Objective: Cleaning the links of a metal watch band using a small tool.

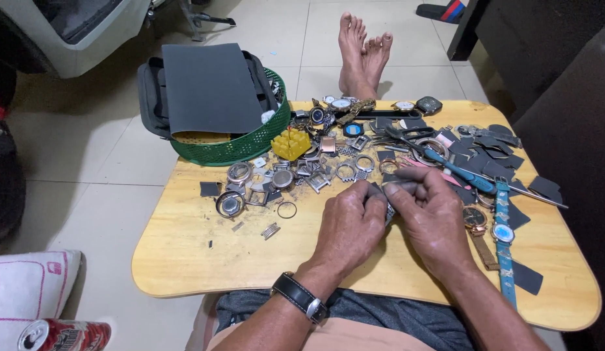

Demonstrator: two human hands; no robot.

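Far left on the floor: a can (62, 335) beside a white bag (26, 286). At the table's (185, 260) back left corner a green basket (240, 149) carries a grey sheet (211, 88) laid over a case.

Left-centre of the table: loose watch cases (232, 203), rings and frames, with a yellow block (290, 143) behind them.

Centre: the left hand (349, 224), a watch on its wrist, and the right hand (432, 218) are brought together, thumbs and fingertips meeting on a metal bracelet piece (389, 209). Both are pinched on it just above the table. Only a short linked section shows between the fingers; the rest is hidden.

Judgement: the piece is light, hard metal, jointed, so it will flex at the links rather than stay stiff. Its surface is likely smooth and slippery. Best held at both ends across the flat of the links, as it is now, not by a single link.

Right: blue-handled pliers (458, 170), grey abrasive scraps (491, 153), a blue-strapped watch (502, 233) and a brown-strapped watch (476, 221). More watches (341, 104) lie along the far edge.
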